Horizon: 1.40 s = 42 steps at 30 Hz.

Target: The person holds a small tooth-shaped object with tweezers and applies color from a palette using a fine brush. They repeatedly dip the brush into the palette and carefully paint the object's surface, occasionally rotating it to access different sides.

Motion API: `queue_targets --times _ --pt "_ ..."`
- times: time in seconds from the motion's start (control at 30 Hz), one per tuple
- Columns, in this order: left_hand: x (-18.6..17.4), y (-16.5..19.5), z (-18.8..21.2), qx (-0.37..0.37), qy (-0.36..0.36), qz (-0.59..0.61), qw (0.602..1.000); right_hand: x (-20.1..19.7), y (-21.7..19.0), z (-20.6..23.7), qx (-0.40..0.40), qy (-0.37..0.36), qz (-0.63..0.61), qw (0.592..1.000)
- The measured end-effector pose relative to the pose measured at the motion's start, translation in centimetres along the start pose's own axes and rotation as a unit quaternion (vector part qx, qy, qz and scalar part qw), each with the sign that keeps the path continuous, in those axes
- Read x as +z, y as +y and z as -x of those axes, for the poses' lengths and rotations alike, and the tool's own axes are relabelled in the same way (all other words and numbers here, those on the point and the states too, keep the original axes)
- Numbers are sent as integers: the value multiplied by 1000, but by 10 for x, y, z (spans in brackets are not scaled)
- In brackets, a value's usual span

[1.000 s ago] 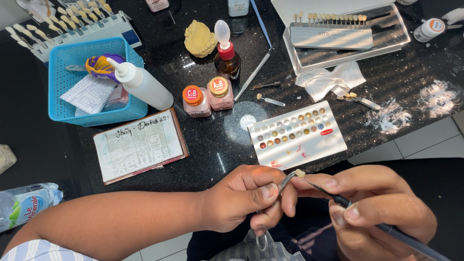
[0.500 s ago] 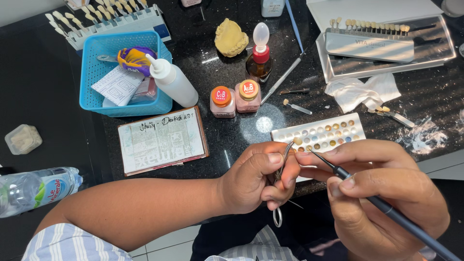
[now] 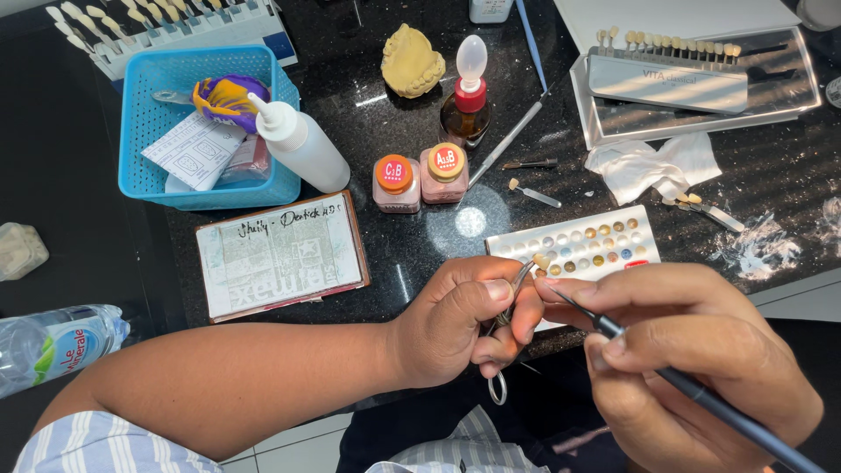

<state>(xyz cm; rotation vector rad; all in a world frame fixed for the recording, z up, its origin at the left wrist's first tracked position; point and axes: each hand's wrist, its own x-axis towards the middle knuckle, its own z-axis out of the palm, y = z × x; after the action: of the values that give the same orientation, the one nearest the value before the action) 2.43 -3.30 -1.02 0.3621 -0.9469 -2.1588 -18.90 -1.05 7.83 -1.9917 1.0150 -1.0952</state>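
Observation:
My left hand [image 3: 469, 320] grips a thin metal clamp [image 3: 508, 328] whose tip holds a small tooth-coloured crown [image 3: 540, 261]. My right hand [image 3: 692, 346] holds a slim dark brush [image 3: 701, 398] like a pen, its fine tip touching the crown. Both hands hover at the front edge of the black counter [image 3: 385, 254], just over a white palette [image 3: 574, 250] with small wells of coloured paste.
Two small pink jars with orange lids [image 3: 419, 175], a brown dropper bottle [image 3: 466, 101], a yellow dental cast [image 3: 412, 60], a white squeeze bottle [image 3: 298, 144], a blue basket [image 3: 144, 149], a handwritten card [image 3: 280, 254], a tooth shade guide in a metal tray [image 3: 692, 79], crumpled tissue [image 3: 653, 166], a plastic water bottle [image 3: 53, 346].
The view has shifted so the counter items sit lower and further right. My hands keep the same hold, with the brush still at the crown.

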Motion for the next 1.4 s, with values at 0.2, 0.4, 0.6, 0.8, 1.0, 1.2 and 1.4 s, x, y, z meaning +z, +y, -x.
queue_targets --times 0.2,0.4,0.6,0.8,1.0,1.2,1.4 --pt "-1 3 2 -20 -37 63 997 -30 29 33 91 185 -39 978" --pt "1 10 7 -8 -92 37 995 -112 89 45 206 -49 391 895" --pt "3 3 0 15 -66 4 998 -86 86 -29 67 -140 563 812" --pt "13 4 -4 -1 -36 20 999 -49 30 25 222 89 306 922" --pt "9 0 -7 -7 -6 23 1000 -42 63 16 231 21 368 900" --pt "6 -2 -9 -18 -16 19 1000 -41 60 -25 155 35 406 900" --pt "10 1 -10 -30 -15 3 999 -39 96 -71 341 -131 429 827"
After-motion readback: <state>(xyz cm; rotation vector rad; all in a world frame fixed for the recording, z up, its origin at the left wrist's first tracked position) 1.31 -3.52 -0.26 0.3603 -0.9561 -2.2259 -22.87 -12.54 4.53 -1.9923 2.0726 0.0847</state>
